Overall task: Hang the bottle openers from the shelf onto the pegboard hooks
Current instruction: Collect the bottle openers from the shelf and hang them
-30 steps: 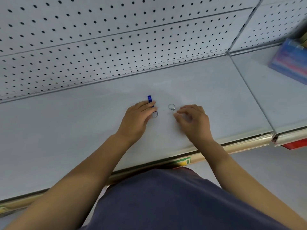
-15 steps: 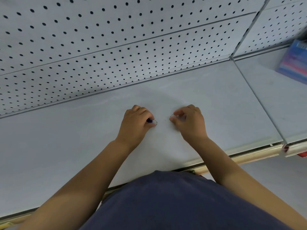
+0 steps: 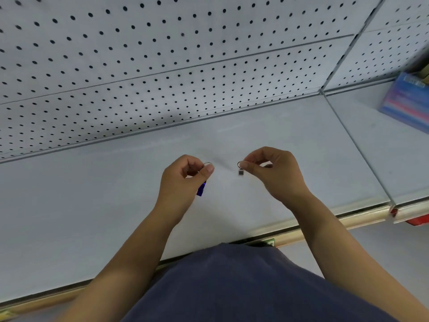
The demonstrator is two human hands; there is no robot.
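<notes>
Status: left hand pinches blue opener by its ring; right hand pinches second opener likewise. I would lift both, rings facing the pegboard; hooks not in view.

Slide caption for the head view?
Left hand pinches blue ringed bottle opener, right hand pinches small grey ringed opener, above white shelf.

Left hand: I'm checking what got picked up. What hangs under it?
A small blue metal bottle opener dangles below the left hand, whose thumb and finger pinch its silver key ring. The hand covers the opener's upper part; the white shelf lies beneath.
</notes>
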